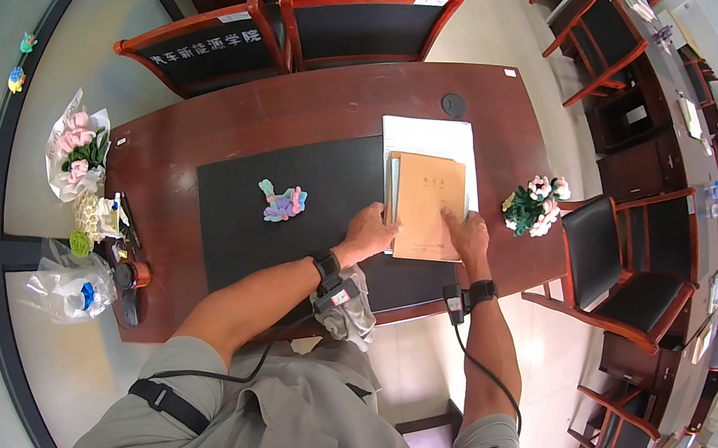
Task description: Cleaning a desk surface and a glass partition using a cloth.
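Note:
A tan paper-covered exercise book point(430, 200) lies on top of a small stack of booklets, between my two hands. My left hand point(370, 231) grips the left edge of the stack near its lower corner. On the opposite side, my right hand point(467, 238) holds the right edge, its thumb on the tan cover. White paper sheets point(426, 132) lie beneath the stack, partly over the black desk mat point(284, 247). A crumpled grey cloth point(351, 315) is at the desk's near edge, below my left wrist.
A pastel fuzzy craft figure point(282, 202) sits on the mat. Pink craft flowers point(536, 206) stand at the desk's right end; a wrapped bouquet point(78, 148), a tape roll point(132, 274) and clear plastic wrap point(70, 290) are at the left. Chairs point(364, 25) line the far side.

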Available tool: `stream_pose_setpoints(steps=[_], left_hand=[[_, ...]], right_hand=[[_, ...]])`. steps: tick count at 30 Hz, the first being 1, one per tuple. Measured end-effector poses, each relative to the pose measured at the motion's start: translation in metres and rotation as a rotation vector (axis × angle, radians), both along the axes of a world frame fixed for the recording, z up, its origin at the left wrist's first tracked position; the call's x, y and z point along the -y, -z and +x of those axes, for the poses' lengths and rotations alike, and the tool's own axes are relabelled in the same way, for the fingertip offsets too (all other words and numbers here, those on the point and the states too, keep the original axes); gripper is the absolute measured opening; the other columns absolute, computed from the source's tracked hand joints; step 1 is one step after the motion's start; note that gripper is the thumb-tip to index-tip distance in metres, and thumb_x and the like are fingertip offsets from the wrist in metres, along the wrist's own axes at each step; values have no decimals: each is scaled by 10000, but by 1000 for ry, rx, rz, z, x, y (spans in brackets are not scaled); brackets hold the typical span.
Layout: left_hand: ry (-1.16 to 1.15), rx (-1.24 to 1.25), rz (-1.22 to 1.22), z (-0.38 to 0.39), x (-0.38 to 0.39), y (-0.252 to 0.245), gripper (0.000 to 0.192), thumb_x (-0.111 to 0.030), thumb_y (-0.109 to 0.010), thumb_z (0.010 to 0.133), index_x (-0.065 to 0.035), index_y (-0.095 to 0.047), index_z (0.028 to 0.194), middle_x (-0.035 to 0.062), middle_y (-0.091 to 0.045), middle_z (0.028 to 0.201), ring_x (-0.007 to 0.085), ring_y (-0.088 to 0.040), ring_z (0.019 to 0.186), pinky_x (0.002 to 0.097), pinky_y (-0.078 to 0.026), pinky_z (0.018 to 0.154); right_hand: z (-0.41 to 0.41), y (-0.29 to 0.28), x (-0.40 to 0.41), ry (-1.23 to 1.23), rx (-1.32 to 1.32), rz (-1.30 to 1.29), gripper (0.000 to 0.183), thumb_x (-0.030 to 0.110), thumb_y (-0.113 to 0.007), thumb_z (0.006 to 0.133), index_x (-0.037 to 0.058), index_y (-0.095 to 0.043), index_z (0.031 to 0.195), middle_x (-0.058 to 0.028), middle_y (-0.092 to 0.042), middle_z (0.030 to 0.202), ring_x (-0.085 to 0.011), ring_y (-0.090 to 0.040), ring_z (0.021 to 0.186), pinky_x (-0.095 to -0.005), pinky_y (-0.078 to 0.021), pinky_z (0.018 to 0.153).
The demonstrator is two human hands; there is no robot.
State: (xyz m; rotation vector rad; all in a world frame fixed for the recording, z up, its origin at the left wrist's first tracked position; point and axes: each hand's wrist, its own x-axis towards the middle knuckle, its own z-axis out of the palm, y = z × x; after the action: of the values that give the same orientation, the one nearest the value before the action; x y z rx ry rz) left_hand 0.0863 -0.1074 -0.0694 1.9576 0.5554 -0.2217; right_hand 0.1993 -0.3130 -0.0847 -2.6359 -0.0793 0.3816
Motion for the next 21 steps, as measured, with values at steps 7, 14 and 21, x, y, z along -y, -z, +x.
stream_pose_setpoints(steps=[7,14,21], left_hand=[[0,11,17,0,-10,22,408,-269,-768,800,65,-641,997,170,-703,825,264,-703,738,377,-542,673],[31,-26,23,-3,-17,0,522,-345,-778,777,76,-655,1060,220,-717,930,301,-708,876,383,-544,796],[43,-29,25,-3,-17,-4,601,-403,-782,758,64,-642,1110,222,-710,995,317,-692,952,399,-533,840]], right_hand=[[-6,-7,-6,23,-49,-15,729,622,-678,790,-79,-668,986,-274,-692,964,-398,-682,954,-466,-517,838],[-6,-10,0,-4,-184,49,763,622,-663,802,-117,-663,990,-316,-681,993,-417,-680,976,-472,-526,845],[-9,-5,2,19,-171,104,737,608,-666,805,-102,-667,1004,-317,-678,1009,-416,-678,982,-474,-523,850]])
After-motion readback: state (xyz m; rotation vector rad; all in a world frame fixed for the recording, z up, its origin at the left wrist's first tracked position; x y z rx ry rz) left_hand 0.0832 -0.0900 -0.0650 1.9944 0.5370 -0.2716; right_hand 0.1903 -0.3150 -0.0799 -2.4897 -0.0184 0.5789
